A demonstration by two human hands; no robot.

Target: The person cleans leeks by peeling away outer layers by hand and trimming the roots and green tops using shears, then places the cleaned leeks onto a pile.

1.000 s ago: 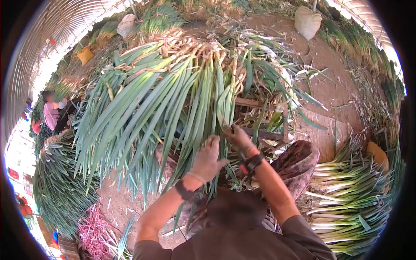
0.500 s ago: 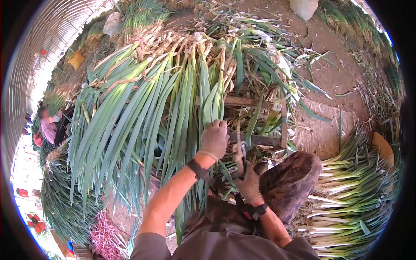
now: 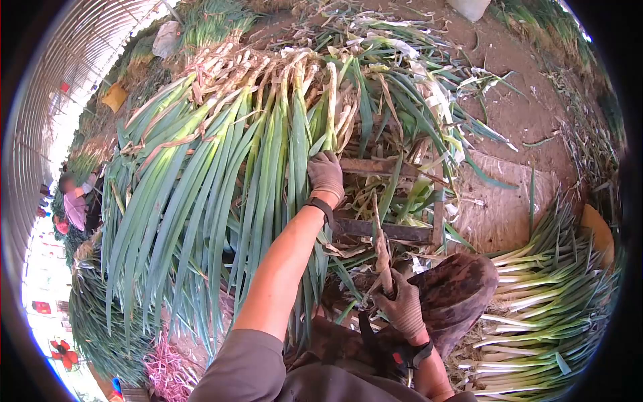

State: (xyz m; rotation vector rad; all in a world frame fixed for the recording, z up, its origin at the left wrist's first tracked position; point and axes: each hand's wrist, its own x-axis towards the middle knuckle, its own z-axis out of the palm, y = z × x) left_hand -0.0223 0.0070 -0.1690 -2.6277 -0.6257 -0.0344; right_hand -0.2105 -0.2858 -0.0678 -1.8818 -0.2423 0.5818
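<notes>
My left hand (image 3: 326,175), in a knitted glove, is closed around the leafy part of a long green onion (image 3: 331,107), whose pale root end points away from me. This stalk lies at the right edge of a broad heap of green onions (image 3: 221,161), roots at the far side and leaves hanging towards me. Above my right thigh, my gloved right hand (image 3: 404,309) grips a long, tapering tan tool (image 3: 383,258), its thin tip pointing up and away. A dark strap or hose (image 3: 370,335) hangs just below that hand.
A wooden frame (image 3: 395,231) supports the heap, with loose leaves strewn around it. Cleaned green onions (image 3: 536,301) lie in a row at right, beside a flat sheet (image 3: 495,201). Another bundle (image 3: 110,321) and a person (image 3: 75,201) are at left.
My left hand has moved away from me along the leaves, towards the root ends. My right hand has dropped slightly nearer my body, and the tan tool shows more fully.
</notes>
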